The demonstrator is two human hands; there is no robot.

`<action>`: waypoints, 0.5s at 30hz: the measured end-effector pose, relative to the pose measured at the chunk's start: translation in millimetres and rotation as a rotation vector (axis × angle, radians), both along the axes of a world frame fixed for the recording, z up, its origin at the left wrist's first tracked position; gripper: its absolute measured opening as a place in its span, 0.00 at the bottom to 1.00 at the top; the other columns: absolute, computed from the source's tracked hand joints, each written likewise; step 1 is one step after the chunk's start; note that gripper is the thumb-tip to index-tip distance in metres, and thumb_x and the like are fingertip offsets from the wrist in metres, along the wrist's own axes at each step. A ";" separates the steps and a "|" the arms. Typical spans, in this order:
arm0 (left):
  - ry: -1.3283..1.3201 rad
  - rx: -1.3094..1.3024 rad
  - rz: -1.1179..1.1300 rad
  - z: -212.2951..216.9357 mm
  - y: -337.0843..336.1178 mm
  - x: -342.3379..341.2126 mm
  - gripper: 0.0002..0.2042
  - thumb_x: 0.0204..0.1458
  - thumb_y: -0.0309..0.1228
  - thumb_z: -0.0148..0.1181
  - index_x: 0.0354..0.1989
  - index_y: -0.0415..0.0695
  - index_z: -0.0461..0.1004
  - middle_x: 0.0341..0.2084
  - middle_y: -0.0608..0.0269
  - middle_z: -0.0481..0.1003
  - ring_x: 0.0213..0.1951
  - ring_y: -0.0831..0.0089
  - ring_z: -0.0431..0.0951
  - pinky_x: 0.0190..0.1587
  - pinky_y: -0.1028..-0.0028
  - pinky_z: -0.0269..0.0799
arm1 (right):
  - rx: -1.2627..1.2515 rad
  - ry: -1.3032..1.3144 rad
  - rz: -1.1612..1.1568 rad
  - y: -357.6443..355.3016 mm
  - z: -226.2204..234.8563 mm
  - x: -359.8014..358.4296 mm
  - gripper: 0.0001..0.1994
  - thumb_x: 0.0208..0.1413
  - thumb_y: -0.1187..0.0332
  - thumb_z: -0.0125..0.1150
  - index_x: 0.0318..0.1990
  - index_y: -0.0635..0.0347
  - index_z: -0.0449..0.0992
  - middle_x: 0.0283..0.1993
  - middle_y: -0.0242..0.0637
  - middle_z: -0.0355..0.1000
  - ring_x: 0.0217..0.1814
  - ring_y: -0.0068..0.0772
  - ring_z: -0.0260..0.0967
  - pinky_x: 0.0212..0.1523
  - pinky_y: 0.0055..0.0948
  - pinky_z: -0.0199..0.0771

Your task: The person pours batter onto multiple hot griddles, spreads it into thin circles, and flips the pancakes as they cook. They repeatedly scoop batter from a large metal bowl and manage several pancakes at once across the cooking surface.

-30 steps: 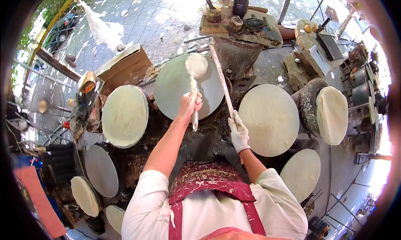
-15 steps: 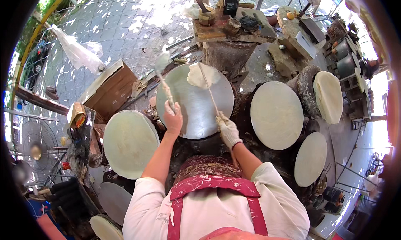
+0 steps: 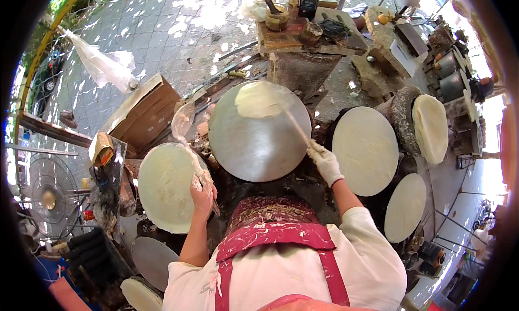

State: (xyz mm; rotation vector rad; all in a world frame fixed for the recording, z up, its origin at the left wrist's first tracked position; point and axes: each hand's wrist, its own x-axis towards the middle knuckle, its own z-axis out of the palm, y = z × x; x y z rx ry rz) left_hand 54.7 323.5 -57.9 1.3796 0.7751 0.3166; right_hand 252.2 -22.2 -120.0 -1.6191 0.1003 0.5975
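Observation:
In front of me a round metal griddle (image 3: 254, 154) carries a pale patch of batter (image 3: 254, 101) on its far part. My bare left hand (image 3: 203, 194), smeared with batter, is closed round the coated handle of a ladle (image 3: 183, 119). The ladle's bowl is off the griddle's left side, above the far edge of the left griddle. Gloved, my right hand (image 3: 326, 164) grips a thin stick-handled batter spreader (image 3: 296, 124) at the griddle's right edge. Its far end reaches the batter and is blurred by motion.
Thin pale sheets cover the left griddle (image 3: 168, 189), the right griddle (image 3: 365, 151) and a lower right one (image 3: 405, 208). A pale stack of flatbreads (image 3: 430, 128) stands at far right. Beyond are a cardboard box (image 3: 143, 116) and a wooden table (image 3: 284, 39) with a brush jar (image 3: 277, 20).
My left hand has drawn the ladle left and nearer, away from the griddle. My right hand has moved right with the spreader, and the batter patch is wider and smoother.

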 end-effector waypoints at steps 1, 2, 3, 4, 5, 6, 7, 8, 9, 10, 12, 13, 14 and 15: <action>0.020 -0.010 0.006 3.9 -2.8 -4.7 0.06 0.63 0.30 0.50 0.37 0.41 0.67 0.16 0.72 0.62 0.11 0.82 0.62 0.11 0.80 0.57 | 0.043 0.076 -0.047 -4.8 -10.0 9.0 0.20 0.61 0.68 0.61 0.60 0.61 0.71 0.46 0.28 0.75 0.41 0.12 0.68 0.42 0.14 0.71; 0.042 -0.016 0.018 6.9 -4.5 -10.8 0.07 0.64 0.31 0.50 0.37 0.40 0.67 0.16 0.71 0.62 0.11 0.81 0.63 0.11 0.79 0.57 | -0.019 0.189 0.073 2.1 2.8 14.3 0.19 0.62 0.65 0.59 0.60 0.59 0.72 0.37 0.21 0.73 0.31 0.09 0.64 0.29 0.11 0.65; 0.080 -0.012 0.030 4.8 -7.2 -13.5 0.07 0.63 0.31 0.49 0.37 0.40 0.67 0.15 0.72 0.61 0.11 0.81 0.62 0.11 0.79 0.56 | -0.017 0.245 0.109 12.8 14.0 13.6 0.19 0.62 0.64 0.59 0.59 0.58 0.72 0.35 0.20 0.72 0.28 0.08 0.62 0.26 0.11 0.62; 0.118 -0.008 0.045 -0.1 -10.2 -16.6 0.07 0.63 0.31 0.49 0.37 0.40 0.68 0.14 0.72 0.61 0.10 0.81 0.61 0.10 0.80 0.55 | -0.017 0.301 0.148 29.9 23.1 10.8 0.19 0.63 0.63 0.59 0.59 0.58 0.73 0.33 0.18 0.71 0.26 0.07 0.60 0.23 0.11 0.58; 0.154 -0.005 0.062 -1.3 -11.6 -17.6 0.07 0.63 0.31 0.49 0.37 0.40 0.68 0.13 0.72 0.60 0.10 0.81 0.60 0.10 0.80 0.53 | -0.018 0.355 0.189 39.7 29.4 13.0 0.19 0.63 0.62 0.58 0.59 0.57 0.73 0.32 0.17 0.70 0.24 0.06 0.57 0.21 0.11 0.55; 0.153 -0.015 0.072 -3.8 -15.2 -21.1 0.07 0.63 0.31 0.49 0.37 0.40 0.68 0.13 0.72 0.60 0.10 0.81 0.60 0.10 0.80 0.53 | 0.144 0.370 0.181 38.2 11.9 13.3 0.19 0.61 0.64 0.61 0.58 0.60 0.73 0.38 0.22 0.73 0.31 0.09 0.66 0.29 0.11 0.66; 0.151 -0.025 0.082 -5.9 -18.9 -24.6 0.07 0.64 0.31 0.49 0.37 0.40 0.68 0.14 0.72 0.60 0.10 0.81 0.60 0.10 0.80 0.53 | 0.130 0.288 0.198 30.2 -2.4 17.9 0.20 0.61 0.65 0.61 0.58 0.61 0.73 0.40 0.24 0.74 0.35 0.11 0.67 0.34 0.11 0.68; 0.154 -0.032 0.103 -6.7 -23.6 -30.0 0.07 0.64 0.31 0.49 0.37 0.39 0.68 0.14 0.72 0.60 0.10 0.81 0.60 0.10 0.80 0.53 | 0.121 0.211 0.226 23.1 -11.3 23.6 0.20 0.60 0.66 0.62 0.58 0.63 0.72 0.43 0.26 0.74 0.39 0.13 0.69 0.39 0.12 0.70; 0.162 -0.036 0.133 -4.3 -26.4 -32.3 0.08 0.64 0.31 0.49 0.37 0.39 0.68 0.14 0.72 0.59 0.10 0.81 0.59 0.10 0.80 0.53 | 0.111 0.130 0.252 21.1 -5.3 32.2 0.21 0.60 0.68 0.63 0.59 0.64 0.72 0.46 0.28 0.75 0.43 0.15 0.70 0.44 0.13 0.72; 0.171 -0.040 0.164 -0.6 -29.2 -34.3 0.08 0.64 0.31 0.49 0.37 0.39 0.68 0.14 0.72 0.59 0.10 0.81 0.59 0.10 0.80 0.53 | 0.007 0.077 0.242 11.2 5.2 45.9 0.22 0.58 0.70 0.64 0.59 0.68 0.70 0.52 0.32 0.73 0.52 0.19 0.70 0.56 0.16 0.68; 0.168 -0.049 0.219 8.3 -36.0 -32.4 0.09 0.64 0.32 0.49 0.36 0.39 0.68 0.14 0.72 0.58 0.10 0.82 0.58 0.10 0.80 0.53 | 0.029 0.188 0.174 -0.7 12.9 71.2 0.20 0.60 0.70 0.61 0.59 0.67 0.71 0.47 0.28 0.74 0.44 0.16 0.69 0.46 0.13 0.70; 0.169 -0.046 0.231 8.4 -40.0 -32.1 0.09 0.64 0.32 0.49 0.36 0.39 0.68 0.14 0.72 0.58 0.10 0.81 0.58 0.10 0.80 0.53 | -0.031 0.217 0.190 -2.1 10.6 80.2 0.20 0.61 0.70 0.60 0.59 0.67 0.71 0.45 0.27 0.74 0.42 0.14 0.68 0.42 0.13 0.69; 0.168 -0.044 0.245 6.9 -43.7 -31.6 0.09 0.64 0.32 0.49 0.36 0.39 0.68 0.14 0.72 0.58 0.10 0.81 0.58 0.10 0.79 0.53 | -0.049 0.279 0.285 2.2 13.7 82.0 0.18 0.62 0.71 0.58 0.58 0.67 0.71 0.42 0.25 0.73 0.38 0.13 0.66 0.38 0.12 0.66; 0.168 -0.043 0.255 5.7 -47.0 -31.2 0.09 0.64 0.32 0.49 0.36 0.39 0.68 0.14 0.72 0.58 0.10 0.81 0.58 0.10 0.79 0.53 | -0.058 0.282 0.350 14.7 17.0 75.4 0.18 0.62 0.71 0.58 0.58 0.66 0.72 0.40 0.24 0.73 0.38 0.13 0.66 0.39 0.13 0.67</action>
